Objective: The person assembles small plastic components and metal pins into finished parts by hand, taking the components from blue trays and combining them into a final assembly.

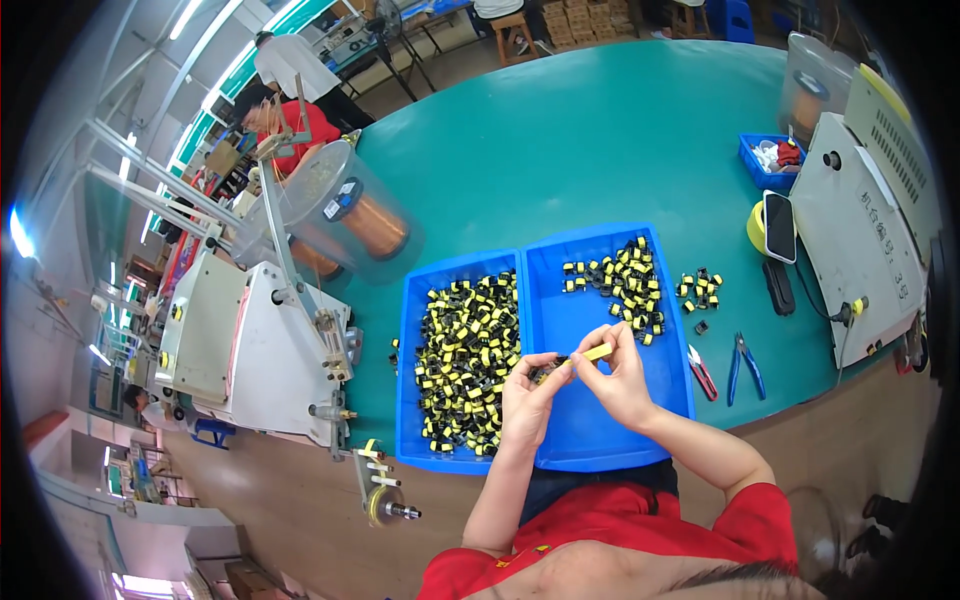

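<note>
My left hand (526, 402) is closed on a small dark coil part (561, 360), mostly hidden by the fingers. A short strip of yellow tape (598, 352) is pinched in my right hand (622, 381), its inner end close against the part. Both hands meet above the front of the right blue tray (606, 424), where a loose group of black-and-yellow wound coils (640, 285) lies toward the far right. Beside it, the left blue tray (408, 400) holds a thick heap of similar coils (470, 350).
Several coils (700, 288) lie right of the trays, near red-handled snips (702, 374) and blue-handled pliers (745, 368). Winding machines (255, 350) flank me, with copper wire spools (375, 228) at left. A phone (779, 226) leans by the right machine (862, 235). People work beyond the green table (560, 130).
</note>
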`<state>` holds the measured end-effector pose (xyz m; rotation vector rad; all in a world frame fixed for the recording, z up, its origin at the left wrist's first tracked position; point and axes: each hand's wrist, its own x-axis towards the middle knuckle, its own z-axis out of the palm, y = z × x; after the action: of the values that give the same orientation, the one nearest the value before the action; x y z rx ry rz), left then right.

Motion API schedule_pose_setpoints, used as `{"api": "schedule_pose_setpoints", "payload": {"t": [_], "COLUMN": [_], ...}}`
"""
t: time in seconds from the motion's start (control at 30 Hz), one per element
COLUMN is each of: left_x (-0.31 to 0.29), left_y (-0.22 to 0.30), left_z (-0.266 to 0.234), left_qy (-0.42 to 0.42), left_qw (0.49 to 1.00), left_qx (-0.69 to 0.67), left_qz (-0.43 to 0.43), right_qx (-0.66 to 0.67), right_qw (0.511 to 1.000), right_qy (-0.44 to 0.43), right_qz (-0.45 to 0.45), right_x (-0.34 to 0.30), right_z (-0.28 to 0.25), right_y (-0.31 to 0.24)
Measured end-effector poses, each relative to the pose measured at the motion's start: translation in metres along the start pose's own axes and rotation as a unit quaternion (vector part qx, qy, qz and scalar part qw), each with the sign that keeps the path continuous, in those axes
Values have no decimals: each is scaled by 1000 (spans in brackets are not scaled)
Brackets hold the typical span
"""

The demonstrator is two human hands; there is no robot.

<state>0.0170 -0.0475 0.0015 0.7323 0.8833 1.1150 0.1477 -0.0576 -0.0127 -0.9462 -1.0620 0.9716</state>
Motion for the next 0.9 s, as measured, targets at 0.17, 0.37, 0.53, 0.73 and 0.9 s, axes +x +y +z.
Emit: {"api": "schedule_pose_setpoints", "payload": {"t": [0.17,0.37,0.53,0.73,0.9], "left_x": [-1,-3,-4,-3,-1], "left_y": [2,-1,2,1,0], "left_z": [-1,-5,-6,-8,-13], "left_qy": [-22,-51,-46,-37,-70], "left_qw": [999,998,998,998,995], "left_qx": [-25,-11,-30,-20,-46], "left_qz": [-24,-24,-36,-37,-55], "right_qx": [35,-4,-54,-116,-66], "right_qw": [996,996,995,990,996], "right_qy": [-15,-2,-3,4,-34], "right_qz": [80,93,81,82,46], "right_x": [4,5,6,2,2], "right_z": [-2,0,2,2,-3], "right_y": [-8,-8,-12,-10,-5]}}
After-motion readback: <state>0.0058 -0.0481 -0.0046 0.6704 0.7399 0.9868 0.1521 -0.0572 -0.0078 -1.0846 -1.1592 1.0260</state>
